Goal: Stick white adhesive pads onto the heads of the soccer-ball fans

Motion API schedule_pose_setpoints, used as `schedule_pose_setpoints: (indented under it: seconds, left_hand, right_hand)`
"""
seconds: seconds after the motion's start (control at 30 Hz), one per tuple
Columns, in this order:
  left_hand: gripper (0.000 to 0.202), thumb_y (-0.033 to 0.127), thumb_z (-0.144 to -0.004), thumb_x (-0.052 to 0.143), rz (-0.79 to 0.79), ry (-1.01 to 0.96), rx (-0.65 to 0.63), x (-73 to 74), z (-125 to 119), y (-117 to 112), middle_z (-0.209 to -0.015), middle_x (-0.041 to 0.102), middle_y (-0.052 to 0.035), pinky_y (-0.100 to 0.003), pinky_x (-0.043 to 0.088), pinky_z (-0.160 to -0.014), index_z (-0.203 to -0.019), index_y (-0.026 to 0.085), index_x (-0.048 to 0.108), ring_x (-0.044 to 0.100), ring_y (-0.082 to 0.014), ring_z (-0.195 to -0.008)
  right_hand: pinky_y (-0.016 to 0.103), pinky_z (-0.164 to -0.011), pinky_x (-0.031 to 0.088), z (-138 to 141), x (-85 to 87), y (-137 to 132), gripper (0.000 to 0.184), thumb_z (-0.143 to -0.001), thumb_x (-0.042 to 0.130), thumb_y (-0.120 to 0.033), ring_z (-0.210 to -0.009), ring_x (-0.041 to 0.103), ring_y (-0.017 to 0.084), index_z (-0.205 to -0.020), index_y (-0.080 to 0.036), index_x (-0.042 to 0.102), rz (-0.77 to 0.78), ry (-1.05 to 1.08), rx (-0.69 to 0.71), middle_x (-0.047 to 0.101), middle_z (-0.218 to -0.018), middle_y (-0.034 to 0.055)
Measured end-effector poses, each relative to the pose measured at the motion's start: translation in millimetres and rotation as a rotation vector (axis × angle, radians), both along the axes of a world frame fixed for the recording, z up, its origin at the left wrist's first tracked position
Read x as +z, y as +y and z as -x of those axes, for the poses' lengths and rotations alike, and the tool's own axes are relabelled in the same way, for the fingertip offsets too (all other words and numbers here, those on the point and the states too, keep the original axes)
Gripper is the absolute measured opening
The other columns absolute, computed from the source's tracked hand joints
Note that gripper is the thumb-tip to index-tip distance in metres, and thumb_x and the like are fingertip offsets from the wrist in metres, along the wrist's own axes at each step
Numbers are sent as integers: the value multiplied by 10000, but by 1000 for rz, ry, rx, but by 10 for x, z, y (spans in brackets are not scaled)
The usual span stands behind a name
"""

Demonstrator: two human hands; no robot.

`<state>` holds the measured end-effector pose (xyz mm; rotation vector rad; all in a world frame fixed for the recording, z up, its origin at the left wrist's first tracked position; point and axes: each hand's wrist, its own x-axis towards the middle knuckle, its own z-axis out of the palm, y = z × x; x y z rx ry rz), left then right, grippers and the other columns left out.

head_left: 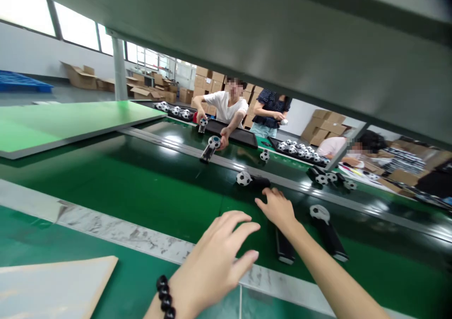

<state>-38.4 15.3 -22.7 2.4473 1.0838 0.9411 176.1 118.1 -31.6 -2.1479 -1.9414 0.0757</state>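
Green conveyor (158, 187) lies beneath. Left hand (215, 255) spreads over its near edge; right hand (280, 210), fingers parted, hovers beside a black handle (259, 183).

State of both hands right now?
Left hand: open, nothing visible in it.
Right hand: fingertips near a black handle; grip can't be told.

Factory w/ conveyor belt (151, 180), cardbd. boxes (323, 126)

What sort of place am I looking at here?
Probably a factory assembly or packing area: a long green work surface that looks like a conveyor line, several matching soccer-ball-topped items spread along it, and cardboard boxes stacked high behind.
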Motion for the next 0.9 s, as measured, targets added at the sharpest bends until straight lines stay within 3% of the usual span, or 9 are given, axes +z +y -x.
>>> schedule_pose_setpoints:
  seconds: [0.17,0.3,0.37,0.47,0.53,0.6,0.73,0.83,0.9]
  left_hand:
    - [333,191,-902,653,50,12,22,-121,53,48,-1264,661,-105,-468,599,-971,-1233,222,631,629,-308,-1196]
    - [316,185,-918,600,108,26,83,-199,86,81,-1252,668,-117,-490,596,-954,-1230,217,632,646,-318,-1162]
    - [395,207,-930,567,136,-49,151,-235,67,116,-1335,630,-135,-541,564,-993,-1323,235,571,617,-349,-1229]
    - [719,397,-919,624,331,-382,300,-241,-15,175,-1502,472,-230,-623,510,-1034,-1528,210,291,498,-425,-1377]
    - [1024,544,-826,721,507,-674,239,-176,-82,174,-1536,399,-291,-602,536,-1011,-1561,176,111,480,-439,-1394]
    - [1145,556,-718,825,527,-884,55,-53,-147,111,-1559,389,-263,-540,533,-1050,-1546,208,115,480,-400,-1409]
    - [1040,384,-562,959,433,-1031,-177,227,-340,-127,-1445,577,-145,-452,488,-1127,-1415,252,380,534,-338,-1378]
    - [666,426,-738,803,669,-1316,-209,339,-513,-254,-1232,711,-109,-427,599,-959,-1271,210,467,701,-307,-1157]
    - [382,356,-814,664,791,-1463,-164,378,-564,-282,-1107,741,-65,-390,622,-877,-1130,190,528,740,-264,-1054]
  right_hand:
    - [525,-958,546,279,-108,846,393,-973,679,-319,-1168,631,297,-1335,-195,590,2,273,44,592,-1382,110]
    - [496,-927,564,379,-22,882,334,-976,675,-311,-1122,652,277,-1281,-185,620,-51,612,22,628,-1320,100]
    - [477,-906,573,373,123,673,335,-978,672,-311,-1096,659,268,-1285,-191,614,-118,813,-9,630,-1309,98]
    - [418,-810,597,306,377,114,316,-1000,632,-377,-956,689,226,-1244,-177,619,-204,1160,-27,670,-1190,83]
    - [375,-732,596,251,512,-348,335,-1017,570,-468,-807,687,184,-1128,-160,643,-225,1387,-9,692,-1012,50]
    - [334,-671,593,222,596,-793,387,-1016,494,-516,-650,643,145,-964,-164,647,-221,1566,3,661,-807,9]
    - [260,-697,609,283,581,-1459,302,-891,478,-488,-544,592,112,-806,-223,595,-209,1723,-18,603,-631,-28]
    - [306,-802,612,339,400,-1884,416,-855,428,-589,-721,684,148,-979,-242,623,-152,1639,-21,714,-832,7]
    - [322,-749,606,337,214,-2235,439,-824,550,-579,-759,697,182,-1081,-236,645,-45,1473,-17,738,-886,24]
